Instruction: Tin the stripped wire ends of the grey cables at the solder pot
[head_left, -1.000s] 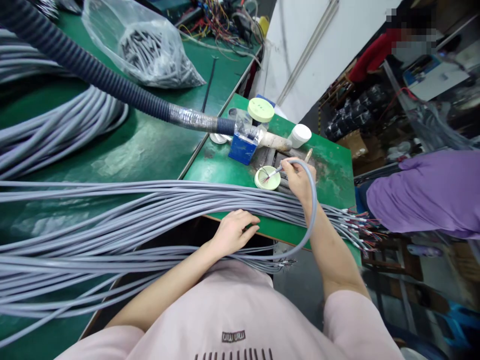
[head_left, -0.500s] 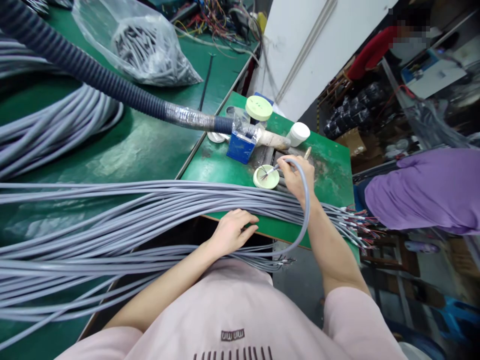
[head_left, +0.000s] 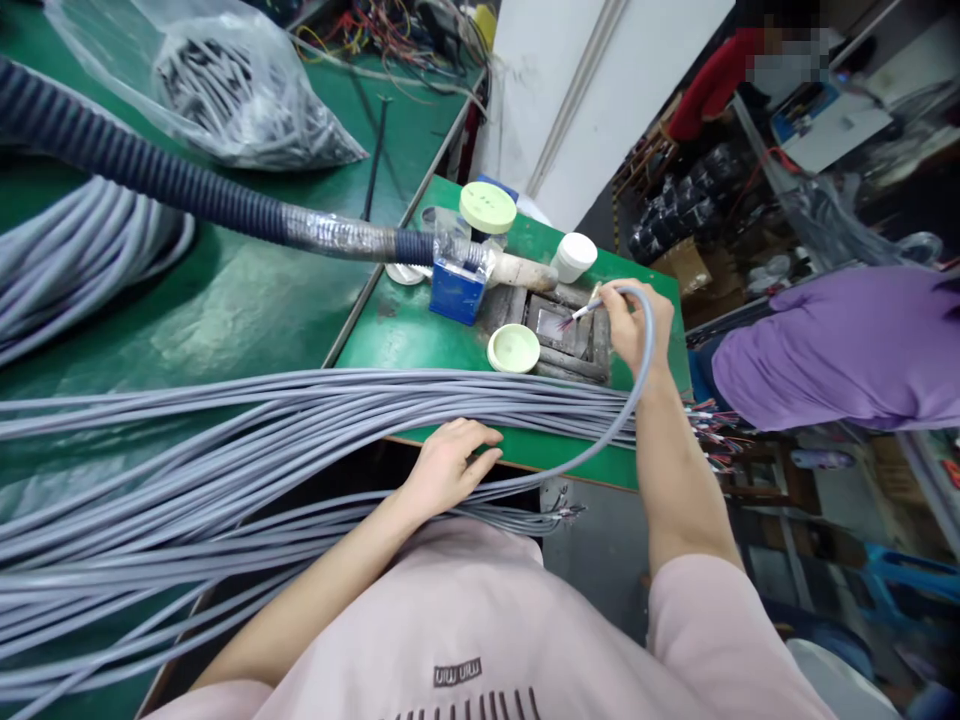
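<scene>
My right hand pinches a grey cable close to its stripped end. The cable arcs over my wrist and back toward my body. Its thin coloured wires point down at the shiny patch in a square metal pot; I cannot tell whether the tips touch it. Left of the pot sits a shallow pale-green dish. My left hand lies with fingers stretched and thumb apart at the near edge of a bundle of grey cables, with nothing gripped in it.
A ribbed hose ends in a nozzle beside the pot, on a blue box. Behind stand a green-lidded jar and a white tub. A plastic bag lies at the back left. A person in purple is at the right.
My right hand has moved right, carrying the wire ends from the green dish to over the metal pot. My left hand stays by the bundle. The view has shifted slightly.
</scene>
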